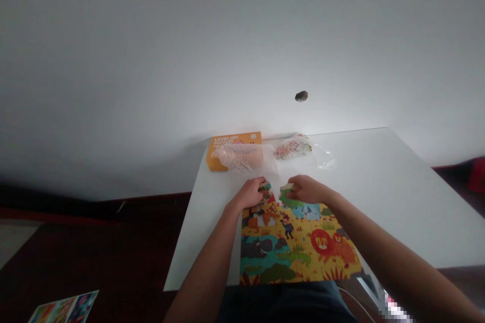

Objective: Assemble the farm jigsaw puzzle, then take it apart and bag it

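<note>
A jigsaw puzzle (303,247) with lions, a hippo and a crocodile lies mostly joined at the table's near edge. At its upper left, my left hand (251,193) grips a puzzle piece (267,187) with green and red on it, thumb and fingers closed. Just across a narrow gap, my right hand (306,189) pinches a green puzzle piece (285,193) over the puzzle's top edge. Part of each piece is hidden by the fingers. Whether either piece is locked into the puzzle, I cannot tell.
An orange puzzle box (217,163) stands at the table's back left, partly behind a clear plastic bag (246,159). Another clear bag (293,147) with colourful contents lies beside it. The white table (394,202) meets a wall (227,50). A colourful sheet (66,308) lies low at left.
</note>
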{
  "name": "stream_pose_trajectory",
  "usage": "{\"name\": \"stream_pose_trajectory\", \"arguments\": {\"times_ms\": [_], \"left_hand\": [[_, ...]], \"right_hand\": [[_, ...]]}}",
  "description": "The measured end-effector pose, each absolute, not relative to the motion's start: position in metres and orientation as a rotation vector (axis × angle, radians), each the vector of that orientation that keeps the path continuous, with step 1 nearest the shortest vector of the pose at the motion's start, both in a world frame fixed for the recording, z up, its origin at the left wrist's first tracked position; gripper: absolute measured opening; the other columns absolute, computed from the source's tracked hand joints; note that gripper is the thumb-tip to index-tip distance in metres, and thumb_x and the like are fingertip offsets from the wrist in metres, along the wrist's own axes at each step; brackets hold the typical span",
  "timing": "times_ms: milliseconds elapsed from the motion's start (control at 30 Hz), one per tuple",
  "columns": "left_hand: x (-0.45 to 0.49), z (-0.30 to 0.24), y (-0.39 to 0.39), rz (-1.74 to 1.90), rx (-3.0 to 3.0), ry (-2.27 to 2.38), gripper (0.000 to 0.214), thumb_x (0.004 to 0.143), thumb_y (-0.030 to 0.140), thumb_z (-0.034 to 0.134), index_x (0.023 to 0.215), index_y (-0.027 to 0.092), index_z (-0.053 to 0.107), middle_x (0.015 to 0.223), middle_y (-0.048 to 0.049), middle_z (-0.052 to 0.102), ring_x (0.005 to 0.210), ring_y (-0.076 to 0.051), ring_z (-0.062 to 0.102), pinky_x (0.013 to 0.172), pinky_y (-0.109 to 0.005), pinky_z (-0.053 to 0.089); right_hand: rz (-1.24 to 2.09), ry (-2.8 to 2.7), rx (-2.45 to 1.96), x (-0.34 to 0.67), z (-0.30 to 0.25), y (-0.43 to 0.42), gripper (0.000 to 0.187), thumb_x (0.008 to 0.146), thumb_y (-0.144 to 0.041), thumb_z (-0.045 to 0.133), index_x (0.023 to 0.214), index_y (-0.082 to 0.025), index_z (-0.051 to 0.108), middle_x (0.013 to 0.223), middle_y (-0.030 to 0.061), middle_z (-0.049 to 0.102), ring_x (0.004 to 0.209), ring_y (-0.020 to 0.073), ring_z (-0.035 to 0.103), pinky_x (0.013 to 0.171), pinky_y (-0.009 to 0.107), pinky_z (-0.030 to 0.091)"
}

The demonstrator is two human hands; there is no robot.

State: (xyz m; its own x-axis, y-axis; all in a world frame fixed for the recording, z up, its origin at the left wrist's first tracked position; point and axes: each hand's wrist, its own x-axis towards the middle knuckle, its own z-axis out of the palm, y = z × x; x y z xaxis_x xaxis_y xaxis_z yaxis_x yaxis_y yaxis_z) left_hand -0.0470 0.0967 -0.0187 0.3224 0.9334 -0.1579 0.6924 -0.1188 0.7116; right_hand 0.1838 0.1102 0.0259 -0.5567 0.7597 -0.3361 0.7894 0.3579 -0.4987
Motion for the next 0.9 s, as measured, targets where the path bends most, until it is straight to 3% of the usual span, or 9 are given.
{"name": "stream_pose_trajectory", "arguments": {"times_ms": [133,200,300,400,567,733,900], "left_hand": [[-0.044,-0.017,0.099,0.530,1.830,1.388,0.009,0.074,0.023,0.061,0.080,0.016,0.063,0.071,0.0004,0.063,0.067,-0.015,0.054,0.060,-0.023,0.036],[-0.044,-0.016,0.099,0.578,1.801,1.367,0.008,0.073,0.024,0.061,0.075,0.016,0.061,0.068,0.0015,0.059,0.065,-0.014,0.052,0.059,-0.022,0.035],[-0.046,-0.017,0.094,0.652,1.734,1.349,0.009,0.074,0.025,0.061,0.075,0.016,0.059,0.067,0.0023,0.056,0.065,-0.013,0.050,0.059,-0.022,0.036],[-0.052,-0.019,0.086,0.734,1.641,1.373,0.011,0.077,0.026,0.058,0.080,0.016,0.059,0.072,0.0017,0.057,0.067,-0.013,0.051,0.061,-0.022,0.039],[-0.058,-0.018,0.070,0.841,1.498,1.438,0.013,0.075,0.027,0.060,0.080,0.015,0.061,0.072,0.0007,0.058,0.068,-0.013,0.052,0.061,-0.022,0.040],[-0.053,-0.011,0.049,0.908,1.340,1.478,0.017,0.078,0.032,0.057,0.077,0.016,0.059,0.064,0.0014,0.056,0.058,-0.012,0.051,0.054,-0.022,0.039],[-0.044,-0.002,0.032,0.999,1.234,1.520,0.021,0.078,0.038,0.059,0.076,0.017,0.055,0.063,0.0014,0.058,0.057,-0.012,0.054,0.054,-0.022,0.041]], "right_hand": [[-0.800,2.692,1.375,0.162,0.018,0.074,0.039,0.070,-0.033,0.069,0.104,-0.015,0.063,0.121,0.0165,0.055,0.108,0.0300,0.052,0.086,0.037,0.039],[-0.765,2.705,1.422,0.150,0.011,0.064,0.044,0.072,-0.031,0.068,0.112,-0.015,0.059,0.123,0.0178,0.053,0.111,0.0315,0.050,0.089,0.042,0.036],[-0.937,2.664,1.495,0.142,0.002,0.066,0.043,0.076,-0.029,0.066,0.114,-0.015,0.054,0.110,0.0141,0.061,0.104,0.0286,0.055,0.088,0.040,0.037],[-1.138,2.626,1.533,0.142,0.001,0.074,0.040,0.077,-0.026,0.065,0.113,-0.015,0.050,0.097,0.0091,0.066,0.088,0.0216,0.059,0.075,0.030,0.040],[-1.414,2.530,1.648,0.143,0.012,0.076,0.053,0.070,-0.019,0.069,0.118,-0.015,0.048,0.090,0.0064,0.066,0.074,0.0164,0.057,0.060,0.023,0.037],[-1.539,2.403,1.524,0.150,0.035,0.072,0.015,0.069,-0.024,0.067,0.080,-0.016,0.063,0.076,0.0037,0.066,0.066,0.0151,0.055,0.056,0.023,0.036],[-1.747,2.313,1.478,0.158,0.048,0.066,0.014,0.068,-0.024,0.067,0.079,-0.017,0.063,0.072,0.0016,0.064,0.063,0.0144,0.054,0.054,0.024,0.036]]}}
